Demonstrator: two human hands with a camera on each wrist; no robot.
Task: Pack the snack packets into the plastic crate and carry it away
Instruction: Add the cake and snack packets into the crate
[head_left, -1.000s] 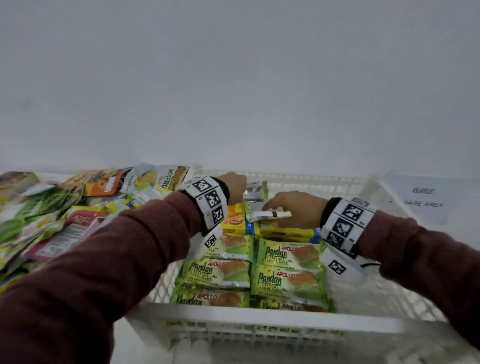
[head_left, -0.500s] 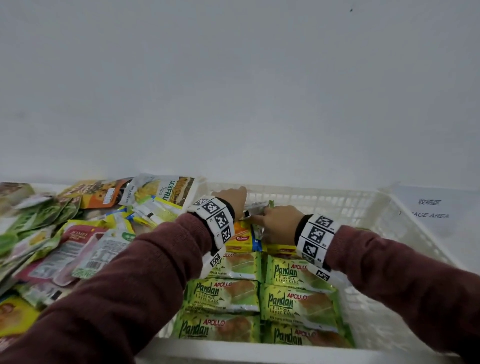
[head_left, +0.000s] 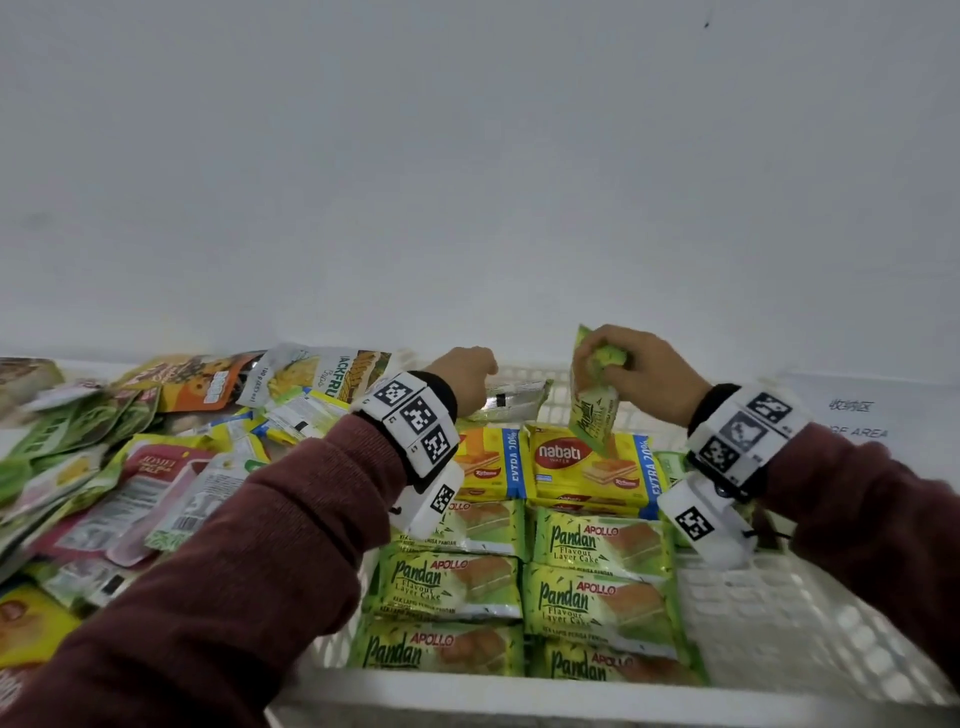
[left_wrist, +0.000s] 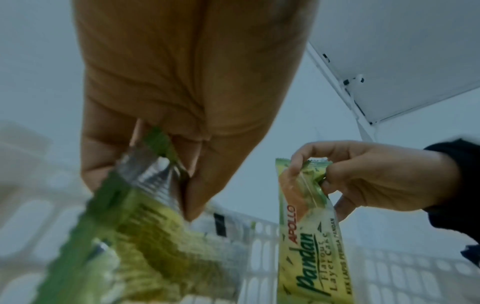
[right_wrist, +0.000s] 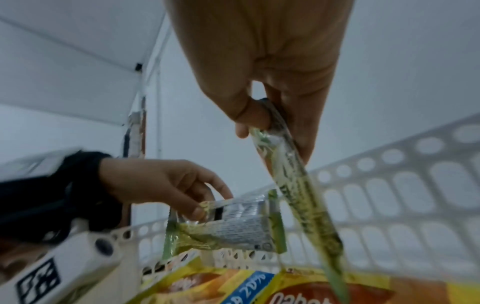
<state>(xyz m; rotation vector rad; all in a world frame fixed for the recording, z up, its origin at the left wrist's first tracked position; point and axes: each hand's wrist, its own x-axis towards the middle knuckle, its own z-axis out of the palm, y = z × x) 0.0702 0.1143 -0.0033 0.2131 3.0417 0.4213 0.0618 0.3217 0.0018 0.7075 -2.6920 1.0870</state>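
A white perforated plastic crate (head_left: 769, 618) holds rows of green Pandan cake packets (head_left: 597, 540) and two yellow Nabati wafer packs (head_left: 582, 467) at its far end. My right hand (head_left: 639, 369) pinches the top of a green Pandan packet (head_left: 592, 410) (left_wrist: 309, 244) (right_wrist: 303, 185), which hangs upright over the wafer packs. My left hand (head_left: 465, 374) pinches the end of another Pandan packet (head_left: 514, 400) (left_wrist: 145, 232) (right_wrist: 233, 224), its silver back showing, near the crate's far wall.
A heap of loose snack packets (head_left: 130, 457) lies left of the crate, among them a jackfruit chips bag (head_left: 322, 374). A white wall stands right behind. A paper sign (head_left: 852, 410) lies to the right of the crate.
My hands have parted, each holding its own Pandan packet. The right hand has risen and moved right with its packet hanging upright. The Nabati packs now show between them.
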